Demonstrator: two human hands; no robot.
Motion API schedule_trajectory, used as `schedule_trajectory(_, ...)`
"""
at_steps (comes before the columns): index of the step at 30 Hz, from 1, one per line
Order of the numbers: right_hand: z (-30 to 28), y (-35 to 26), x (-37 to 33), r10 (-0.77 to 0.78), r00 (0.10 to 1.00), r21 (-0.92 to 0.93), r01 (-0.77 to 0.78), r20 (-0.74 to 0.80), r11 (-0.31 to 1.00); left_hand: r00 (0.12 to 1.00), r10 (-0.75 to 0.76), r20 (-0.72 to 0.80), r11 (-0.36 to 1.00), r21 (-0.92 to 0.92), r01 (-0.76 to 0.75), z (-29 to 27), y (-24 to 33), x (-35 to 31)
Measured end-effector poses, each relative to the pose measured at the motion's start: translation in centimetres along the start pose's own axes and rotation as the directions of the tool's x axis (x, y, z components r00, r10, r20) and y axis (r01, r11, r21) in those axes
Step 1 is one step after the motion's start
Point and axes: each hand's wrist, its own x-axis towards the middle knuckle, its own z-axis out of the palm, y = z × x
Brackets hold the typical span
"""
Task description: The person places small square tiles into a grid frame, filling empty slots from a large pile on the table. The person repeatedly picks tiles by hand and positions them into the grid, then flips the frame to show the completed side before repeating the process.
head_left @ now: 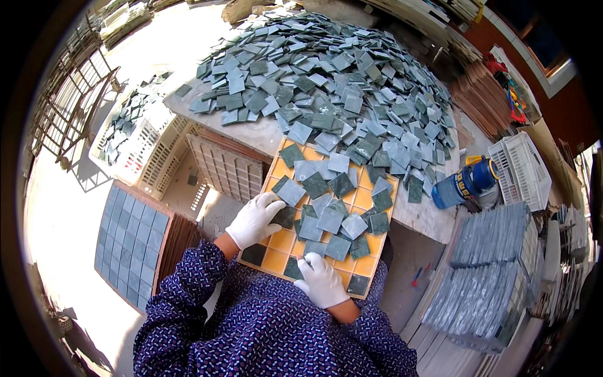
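Observation:
A yellow gridded tray (283, 241) rests tilted between my lap and the worktable. Its upper and middle cells are strewn with loose square stone tiles (330, 220) in green and grey. My left hand (254, 220), in a white glove, grips a dark green tile (284, 218) at the tray's left side, thumb below and fingers above. Also gloved, my right hand (322, 282) is curled at the tray's near edge, fingertips closed at the right edge of another dark tile (293, 269). Single tiles fill the near-left corner cell (253, 254) and near-right corner cell (358, 285).
A large heap of tiles (326, 69) covers the table (264, 133). Left are a tile-filled panel stack (132, 242) and a plastic crate (164, 160). A blue jug (461, 185), white basket (521, 169) and wrapped tile stacks (474, 295) stand right.

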Motion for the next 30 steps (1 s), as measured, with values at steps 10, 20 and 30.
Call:
schedule_trajectory(10,-2.7,3.0,0.2,0.065,0.976,-0.081,-0.083,-0.21,0.993,0.986,-0.076,0.15,0.988,-0.123,0.095,-0.6,2.9,-7.0)
schedule_trajectory(20,-4.9,2.6,1.7,0.102,0.989,0.007,-0.102,-0.11,0.995,0.969,-0.032,0.244,0.997,-0.057,0.047,-0.2,3.9,-7.8)
schedule_trajectory(30,-4.1,2.5,-4.7,0.244,0.968,0.18,-0.229,-0.063,0.957,0.936,0.201,0.289,0.965,0.106,-0.24,3.5,6.0,-6.1)
